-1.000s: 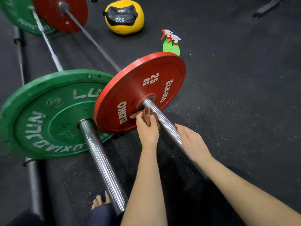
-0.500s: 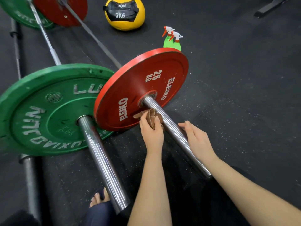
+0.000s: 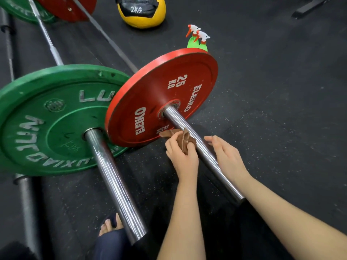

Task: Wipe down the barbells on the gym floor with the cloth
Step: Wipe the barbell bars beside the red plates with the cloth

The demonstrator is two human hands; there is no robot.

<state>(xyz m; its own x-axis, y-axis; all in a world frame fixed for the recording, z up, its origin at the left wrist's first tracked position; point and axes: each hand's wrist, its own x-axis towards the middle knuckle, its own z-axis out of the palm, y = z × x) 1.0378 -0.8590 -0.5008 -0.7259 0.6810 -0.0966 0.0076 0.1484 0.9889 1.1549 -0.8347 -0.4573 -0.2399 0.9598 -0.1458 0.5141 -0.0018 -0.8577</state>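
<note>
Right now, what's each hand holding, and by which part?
Left hand grips the bunched brown cloth by its near end, against the barbell sleeve. Right hand is open and holds nothing.

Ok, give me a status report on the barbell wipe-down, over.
Left hand grips cloth against the red plate's bar. Right hand open beside bar. Nothing in the way.
</note>
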